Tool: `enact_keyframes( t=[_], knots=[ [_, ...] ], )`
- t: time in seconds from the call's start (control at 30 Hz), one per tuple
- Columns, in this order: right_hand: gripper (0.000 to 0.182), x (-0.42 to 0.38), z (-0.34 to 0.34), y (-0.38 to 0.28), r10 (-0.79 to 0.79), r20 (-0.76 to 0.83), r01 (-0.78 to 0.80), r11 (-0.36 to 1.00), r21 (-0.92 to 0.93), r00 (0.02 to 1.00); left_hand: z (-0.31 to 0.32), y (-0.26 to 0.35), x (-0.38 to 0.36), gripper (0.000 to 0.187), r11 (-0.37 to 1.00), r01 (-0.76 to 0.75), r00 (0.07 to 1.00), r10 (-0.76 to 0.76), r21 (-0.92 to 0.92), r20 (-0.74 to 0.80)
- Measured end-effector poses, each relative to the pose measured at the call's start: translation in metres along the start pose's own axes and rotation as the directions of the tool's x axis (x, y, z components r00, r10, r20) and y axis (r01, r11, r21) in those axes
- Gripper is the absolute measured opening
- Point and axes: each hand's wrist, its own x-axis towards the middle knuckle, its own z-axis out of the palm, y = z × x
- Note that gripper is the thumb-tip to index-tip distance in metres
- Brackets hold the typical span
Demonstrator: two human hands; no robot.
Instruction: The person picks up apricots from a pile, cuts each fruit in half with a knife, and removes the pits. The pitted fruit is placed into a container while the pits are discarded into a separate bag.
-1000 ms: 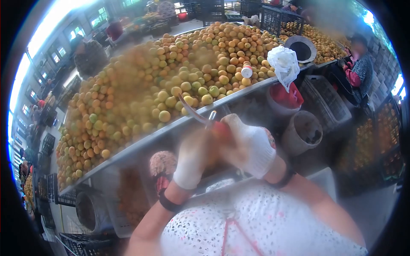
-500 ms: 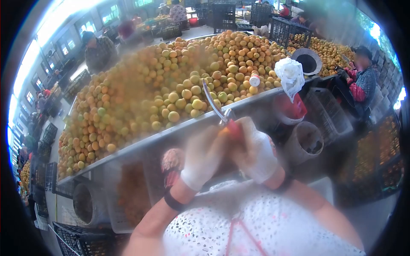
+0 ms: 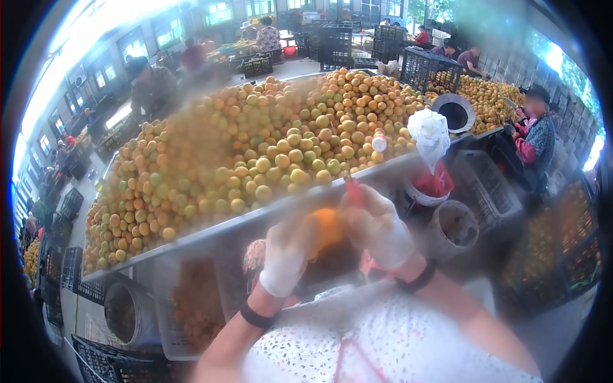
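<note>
Both my hands wear white gloves and meet over my lap, at the near edge of the table. My left hand [image 3: 286, 250] is closed round a bright orange round fruit [image 3: 327, 228], blurred by motion. My right hand [image 3: 381, 225] presses in from the other side, wrapped round a knife with a red handle [image 3: 353, 191]. The handle's end points up, and its blade is hidden from view. Just beyond my hands, a big heap of orange and greenish-yellow fruit [image 3: 274, 156] lies on the table.
The table's metal edge [image 3: 211, 226] runs diagonally ahead. A white plastic bag [image 3: 430, 135] hangs over a red-lined bucket [image 3: 435, 186] at right, near another bucket [image 3: 454, 225]. A pale crate [image 3: 167, 306] stands lower left. A co-worker [image 3: 541, 134] sits at far right.
The curved blade that stuck up beyond my hands is out of sight, and the red handle's end now points up. My hands have moved slightly apart, showing the orange fruit between them.
</note>
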Motion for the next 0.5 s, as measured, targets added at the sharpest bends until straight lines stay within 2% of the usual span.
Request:
enact_keyframes(
  t=[0.07, 0.17, 0.27, 0.3, 0.33, 0.4, 0.43, 0.47, 0.5],
  knots=[
    [0.007, 0.002, 0.001, 0.001, -0.017, -0.012, 0.015, 0.985, -0.174, 1.000, -0.004, 0.000, 0.000, 0.040, 1.000, 0.030, 0.999, -0.030, 0.003, 0.028],
    [0.007, 0.004, -0.002, 0.004, -0.052, 0.014, 0.054, 0.975, -0.216, 0.999, -0.009, -0.005, 0.002, 0.040, 0.999, 0.042, 0.998, -0.042, -0.001, 0.047],
    [0.005, 0.004, -0.006, 0.008, -0.057, -0.015, 0.055, 0.989, -0.139, 0.998, -0.014, -0.007, 0.000, 0.038, 0.999, 0.041, 0.998, -0.041, 0.001, -0.049],
    [0.005, 0.006, -0.011, 0.014, -0.065, -0.011, 0.063, 0.994, -0.092, 0.998, -0.015, -0.011, 0.004, 0.039, 0.998, -0.059, 0.996, 0.058, -0.014, -0.064],
    [0.005, 0.006, -0.012, 0.016, -0.033, -0.006, 0.032, 0.995, -0.092, 0.999, -0.012, 0.017, 0.002, 0.040, 0.968, 0.087, 0.994, -0.100, -0.234, -0.044],
    [0.014, 0.005, -0.010, 0.020, -0.064, -0.020, 0.059, 0.980, -0.191, 0.998, -0.025, 0.020, -0.002, 0.040, 0.996, 0.057, 0.998, -0.055, 0.069, -0.021],
    [0.020, 0.006, -0.010, 0.018, -0.042, 0.004, 0.042, 0.955, -0.295, 0.999, -0.025, 0.000, 0.000, 0.038, 0.982, -0.030, 0.999, 0.038, 0.188, -0.038],
    [0.020, 0.007, -0.003, 0.020, -0.017, 0.030, 0.025, 0.955, -0.294, 0.999, -0.024, -0.004, -0.001, 0.034, 0.983, -0.019, 1.000, 0.023, 0.183, -0.017],
    [0.023, 0.006, 0.003, 0.022, -0.181, 0.081, 0.197, 0.850, -0.488, 0.980, -0.022, 0.000, -0.001, 0.022, 0.947, -0.076, 0.997, 0.063, 0.312, 0.052]
  ],
)
